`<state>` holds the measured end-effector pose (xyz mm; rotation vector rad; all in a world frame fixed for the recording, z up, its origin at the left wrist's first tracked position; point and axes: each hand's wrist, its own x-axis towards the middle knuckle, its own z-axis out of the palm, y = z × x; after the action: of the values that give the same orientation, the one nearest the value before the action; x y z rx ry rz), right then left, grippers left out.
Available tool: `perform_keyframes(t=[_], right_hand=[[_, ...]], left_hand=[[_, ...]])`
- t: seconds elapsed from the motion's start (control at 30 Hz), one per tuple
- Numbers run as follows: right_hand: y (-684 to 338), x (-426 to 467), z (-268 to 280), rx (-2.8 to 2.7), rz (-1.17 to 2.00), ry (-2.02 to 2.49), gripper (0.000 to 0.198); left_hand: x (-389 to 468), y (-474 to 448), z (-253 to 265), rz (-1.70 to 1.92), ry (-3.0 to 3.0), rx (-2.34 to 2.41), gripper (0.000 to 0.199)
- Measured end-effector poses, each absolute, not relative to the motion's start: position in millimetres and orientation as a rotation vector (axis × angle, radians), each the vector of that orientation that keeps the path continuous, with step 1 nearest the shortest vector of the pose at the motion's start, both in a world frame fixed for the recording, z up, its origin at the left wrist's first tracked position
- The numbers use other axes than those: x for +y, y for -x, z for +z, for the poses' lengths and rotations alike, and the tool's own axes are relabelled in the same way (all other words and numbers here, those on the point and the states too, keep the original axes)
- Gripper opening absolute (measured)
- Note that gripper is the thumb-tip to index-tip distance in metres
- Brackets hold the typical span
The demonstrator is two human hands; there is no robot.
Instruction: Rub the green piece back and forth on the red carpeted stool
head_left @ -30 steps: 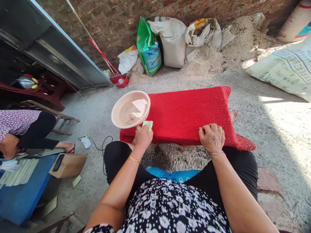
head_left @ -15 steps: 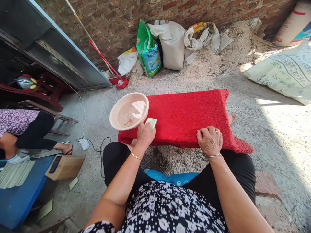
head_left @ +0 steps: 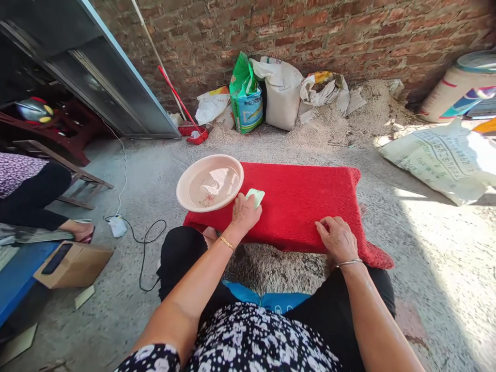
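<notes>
My left hand [head_left: 245, 213] is closed around a pale green, flat rectangular object with rounded corners [head_left: 256, 196], perhaps a phone; the grip covers part of it. It is over the red fuzzy cloth [head_left: 296, 199] that covers a low bench in front of my knees. Just beyond that hand, a pale pink basin [head_left: 188, 188] with water in it stands on the bench's left end. Small reddish bits show in the water. My right hand [head_left: 339, 237] rests at the cloth's near right edge, fingers loosely bent and thumb apart, with nothing visible in it.
Sacks [head_left: 282, 95] and spilled grain [head_left: 372, 108] lie along the brick wall. A red dustpan [head_left: 197, 135] stands by the metal door. At left are a seated person's leg [head_left: 39, 191], a cardboard box [head_left: 79, 263] and a black cable [head_left: 144, 258]. A large sack [head_left: 437, 160] lies right.
My left hand has shifted slightly right with the pale green object, farther onto the cloth. My right hand's fingers have loosened a little. The camera view has tilted up.
</notes>
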<state>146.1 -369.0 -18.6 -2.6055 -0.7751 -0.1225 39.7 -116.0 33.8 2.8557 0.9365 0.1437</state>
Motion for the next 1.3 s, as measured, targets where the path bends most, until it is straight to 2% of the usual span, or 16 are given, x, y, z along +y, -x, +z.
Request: perform_keyframes(t=[0.13, 0.3, 0.5, 0.6, 0.73, 0.83, 0.9, 1.03, 1.13, 1.3], right_hand=[[-164.0, -362.3, -18.4, -0.520, -0.022, 2.569, 0.025], [-167.0, -348.3, -27.8, -0.510, -0.171, 2.708, 0.023], [-163.5, -340.6, -31.2, -0.616, -0.304, 2.849, 0.019], [-163.4, -338.6, -30.2, -0.614, -0.302, 2.888, 0.019], [-162.2, -336.1, -28.0, -0.569, -0.272, 2.942, 0.018], [-161.4, -334.0, -25.7, -0.545, -0.256, 2.978, 0.017], [-161.2, -332.4, -24.4, -0.538, -0.250, 2.995, 0.017], [-160.8, -329.3, -23.8, -0.533, -0.254, 3.015, 0.017], [-160.5, -328.3, -24.8, -0.535, -0.278, 3.032, 0.016], [-160.6, -328.6, -25.7, -0.540, -0.283, 3.051, 0.017]], left_hand=[[-129.2, -39.9, 21.2, 0.134, -2.836, 0.883, 0.038], [-161.4, -44.4, 16.0, 0.153, -2.854, 0.247, 0.033], [-98.4, -47.5, 25.5, 0.248, -2.861, 0.683, 0.032], [-93.8, -51.9, 19.0, 0.225, -2.843, 0.773, 0.033], [-142.2, -58.0, 8.9, 0.195, -2.860, 0.469, 0.037], [-164.6, -65.4, 11.7, 0.164, -2.801, 0.162, 0.030], [-154.8, -71.2, 17.4, 0.215, -2.769, 0.223, 0.026], [-105.1, -78.9, 24.5, 0.356, -2.771, 0.654, 0.028], [-94.5, -80.2, 19.8, 0.327, -2.775, 0.804, 0.029], [-137.9, -87.3, 9.4, 0.225, -2.796, 0.452, 0.030]])
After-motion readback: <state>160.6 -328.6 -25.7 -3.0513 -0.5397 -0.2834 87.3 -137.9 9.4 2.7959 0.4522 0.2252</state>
